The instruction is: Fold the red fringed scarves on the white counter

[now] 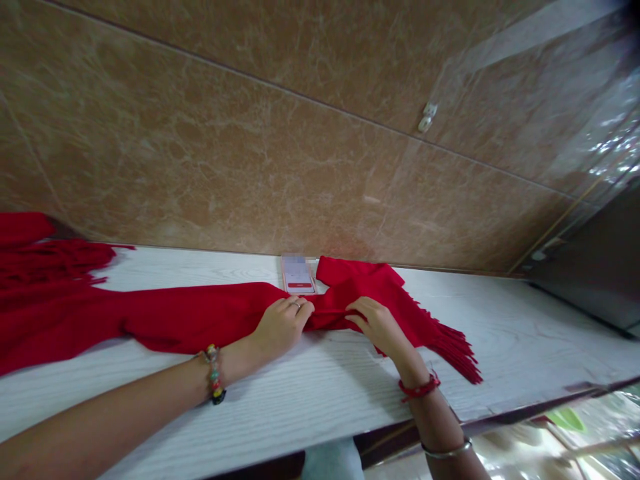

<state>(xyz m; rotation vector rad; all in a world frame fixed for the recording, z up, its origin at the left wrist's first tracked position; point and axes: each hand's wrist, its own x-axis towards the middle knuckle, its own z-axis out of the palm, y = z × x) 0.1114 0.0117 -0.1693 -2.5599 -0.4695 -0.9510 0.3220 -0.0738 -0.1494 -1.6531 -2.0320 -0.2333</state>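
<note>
A long red scarf point(200, 313) with fringed ends lies stretched along a white wood-grain table point(320, 393). My left hand point(283, 327) rests on the scarf near its middle, fingers curled and pinching the cloth. Just to the right, my right hand point(377, 323) pinches the same bunched fold, with the fringed right end point(453, 350) trailing past it. A beaded bracelet sits on my left wrist and a red cord on my right.
A phone point(298, 274) with a lit screen lies at the table's back edge against the brown marble wall point(280, 153). More red scarf fabric point(40, 260) is heaped at far left. A dark appliance point(595, 273) stands at the right. The table's front edge runs below my wrists.
</note>
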